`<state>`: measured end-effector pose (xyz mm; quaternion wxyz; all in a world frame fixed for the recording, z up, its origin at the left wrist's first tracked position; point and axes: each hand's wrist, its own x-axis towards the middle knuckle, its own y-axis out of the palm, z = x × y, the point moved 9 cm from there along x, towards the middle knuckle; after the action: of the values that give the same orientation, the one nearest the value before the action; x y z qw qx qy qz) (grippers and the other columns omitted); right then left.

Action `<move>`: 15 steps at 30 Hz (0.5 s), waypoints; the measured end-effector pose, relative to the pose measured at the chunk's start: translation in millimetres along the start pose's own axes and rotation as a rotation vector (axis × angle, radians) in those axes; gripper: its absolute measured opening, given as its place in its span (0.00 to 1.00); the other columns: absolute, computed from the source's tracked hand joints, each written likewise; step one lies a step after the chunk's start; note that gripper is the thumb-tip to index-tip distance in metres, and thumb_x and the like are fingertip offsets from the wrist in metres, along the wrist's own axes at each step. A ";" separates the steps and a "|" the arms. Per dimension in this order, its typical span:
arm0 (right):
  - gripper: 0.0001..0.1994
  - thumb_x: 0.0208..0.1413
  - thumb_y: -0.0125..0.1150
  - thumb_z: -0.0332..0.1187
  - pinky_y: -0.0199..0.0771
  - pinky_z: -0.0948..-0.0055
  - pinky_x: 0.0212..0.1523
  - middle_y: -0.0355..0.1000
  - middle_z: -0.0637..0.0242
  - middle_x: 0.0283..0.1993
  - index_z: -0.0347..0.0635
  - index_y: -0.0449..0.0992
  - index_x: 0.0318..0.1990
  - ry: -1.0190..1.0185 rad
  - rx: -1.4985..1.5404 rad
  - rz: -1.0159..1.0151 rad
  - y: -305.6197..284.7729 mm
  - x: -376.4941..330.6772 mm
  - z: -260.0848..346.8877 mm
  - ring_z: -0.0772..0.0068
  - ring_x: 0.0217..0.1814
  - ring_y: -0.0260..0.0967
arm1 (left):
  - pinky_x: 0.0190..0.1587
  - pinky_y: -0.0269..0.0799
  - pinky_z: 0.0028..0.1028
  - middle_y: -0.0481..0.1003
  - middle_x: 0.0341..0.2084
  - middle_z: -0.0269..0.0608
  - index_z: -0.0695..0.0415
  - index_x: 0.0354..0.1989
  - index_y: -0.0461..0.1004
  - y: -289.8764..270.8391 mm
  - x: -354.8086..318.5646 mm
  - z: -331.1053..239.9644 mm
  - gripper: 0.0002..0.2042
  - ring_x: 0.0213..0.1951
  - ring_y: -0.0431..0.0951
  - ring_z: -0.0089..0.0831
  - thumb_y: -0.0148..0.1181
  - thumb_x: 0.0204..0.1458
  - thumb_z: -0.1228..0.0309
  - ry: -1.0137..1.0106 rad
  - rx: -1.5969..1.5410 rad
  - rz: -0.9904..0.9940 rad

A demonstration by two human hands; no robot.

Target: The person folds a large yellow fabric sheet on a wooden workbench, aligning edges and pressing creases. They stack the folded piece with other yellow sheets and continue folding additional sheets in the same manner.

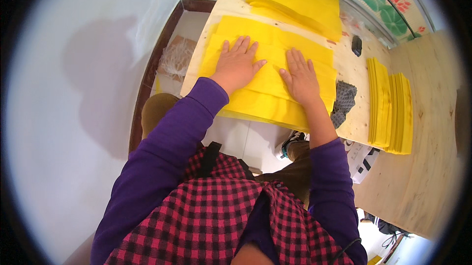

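Yellow fabric sheets (265,100) lie in a layered stack on a light wooden table, their near edge hanging slightly over the table's front. My left hand (237,64) rests flat on the left part of the top sheet, fingers spread and pointing away from me. On the right part, my right hand (301,77) also lies flat with its fingers stretched out. Both palms press on the cloth, and neither hand grips anything. Shallow creases run across the sheet between and around the hands.
Another yellow stack (300,2) lies at the table's far side. Folded yellow bundles (391,108) stand at the right beside a wooden panel (430,117). A crumpled grey cloth (344,100) and a small black object (356,45) are right of my hands. A wall is at left.
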<state>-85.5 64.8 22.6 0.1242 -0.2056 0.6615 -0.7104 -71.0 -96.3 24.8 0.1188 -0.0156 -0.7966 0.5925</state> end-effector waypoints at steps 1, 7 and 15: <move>0.32 0.63 0.37 0.54 0.38 0.55 0.72 0.47 0.62 0.73 0.42 0.53 0.68 0.003 0.010 -0.005 0.0 0.0 -0.5 0.64 0.75 0.40 | 0.68 0.39 0.47 0.56 0.66 0.47 0.58 0.65 0.58 -1.5 2.1 -4.2 0.30 0.69 0.49 0.39 0.40 0.61 0.49 0.014 0.031 -0.004; 0.30 0.64 0.36 0.51 0.37 0.57 0.72 0.45 0.64 0.74 0.44 0.52 0.69 -0.015 -0.036 -0.014 3.8 -2.2 -1.1 0.67 0.76 0.39 | 0.69 0.40 0.42 0.55 0.66 0.46 0.60 0.65 0.56 14.2 16.8 -78.6 0.29 0.69 0.49 0.39 0.38 0.62 0.52 0.256 -0.023 0.037; 0.31 0.64 0.35 0.51 0.38 0.56 0.72 0.45 0.62 0.74 0.42 0.52 0.68 0.009 0.007 0.006 3.3 -0.7 -1.1 0.66 0.76 0.39 | 0.69 0.38 0.43 0.50 0.68 0.44 0.60 0.67 0.52 17.6 15.5 -20.0 0.33 0.70 0.46 0.36 0.38 0.61 0.48 -0.010 -0.019 0.079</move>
<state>-85.7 65.8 19.2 0.1241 -0.2000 0.6603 -0.7132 -83.9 -69.6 16.2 0.0912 -0.0454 -0.8016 0.5891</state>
